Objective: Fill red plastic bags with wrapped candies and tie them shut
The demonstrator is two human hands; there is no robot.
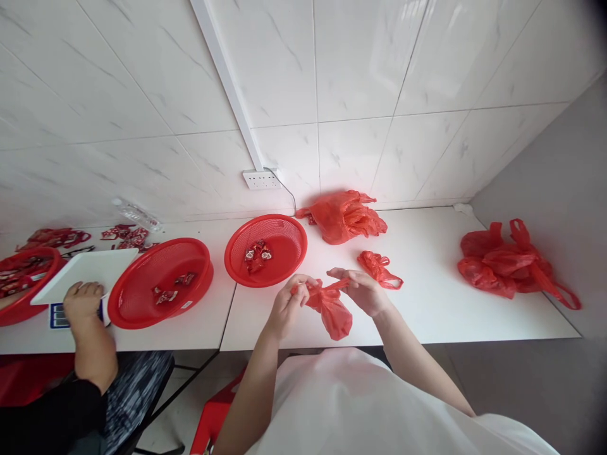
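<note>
"What does the red bag [336,316] look like?"
"Thin, crinkled plastic, slightly see-through, gathered at the neck, with a rounded lower part. I can't make out any contents."
"And how does it lie?"
"Its top stretches between the left hand [286,304] and the right hand [364,292], while the body slants down near the front edge of the white surface [427,316]."
</note>
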